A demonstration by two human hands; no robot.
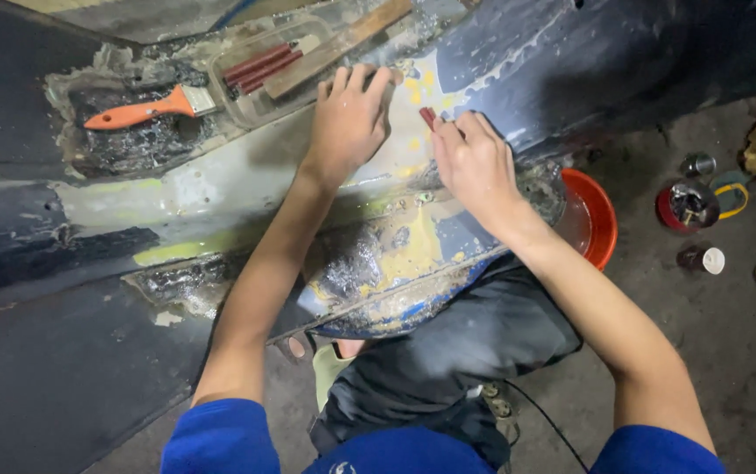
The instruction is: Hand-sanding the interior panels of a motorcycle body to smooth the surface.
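1. Red, small sanding piece (pixel 428 116) is pinched by the right hand (pixel 476 162) at upper centre, probably folded abrasive.
2. Flat, open left hand (pixel 349 118) is pressed on the patched panel (pixel 220 189), holding nothing.
3. Orange-handled brush (pixel 151 110) is seen upper left.

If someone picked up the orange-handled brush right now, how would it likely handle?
The brush looks light, with a slim plastic handle that is probably stiff. Its flat shape makes rolling unlikely. It lies on a dark, glossy patch, so the bristles may be sticky or wet. Both hands are elsewhere.
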